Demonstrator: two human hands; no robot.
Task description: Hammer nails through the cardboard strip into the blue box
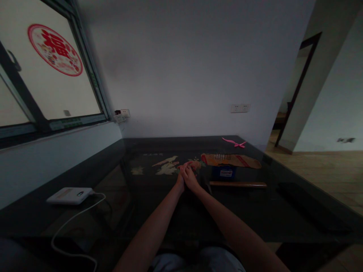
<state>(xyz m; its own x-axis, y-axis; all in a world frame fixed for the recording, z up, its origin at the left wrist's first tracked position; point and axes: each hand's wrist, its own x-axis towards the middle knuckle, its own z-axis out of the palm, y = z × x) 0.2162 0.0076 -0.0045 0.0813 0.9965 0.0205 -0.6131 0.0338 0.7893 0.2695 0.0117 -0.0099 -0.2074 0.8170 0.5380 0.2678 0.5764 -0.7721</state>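
Note:
My left hand (pixel 180 179) and my right hand (pixel 189 175) are clasped together over the middle of the dark table (pixel 159 204). The right fingers lie folded across the left hand, which is partly hidden under them. No object shows between them. Just right of my hands lies a hammer (pixel 238 184), its wooden handle pointing right and its dark head close to my right wrist. Behind it stands a small blue box (pixel 224 173). A torn piece of cardboard (pixel 244 161) rests at the box, with several nails (pixel 222 156) in a row on it.
A white power bank (pixel 70 195) with a white cable (pixel 74 216) lies on the left. A long black object (pixel 312 207) is near the right edge. A pink ribbon (pixel 235 142) lies at the back. The wall (pixel 181 75) with sockets (pixel 240 108) rises behind the table.

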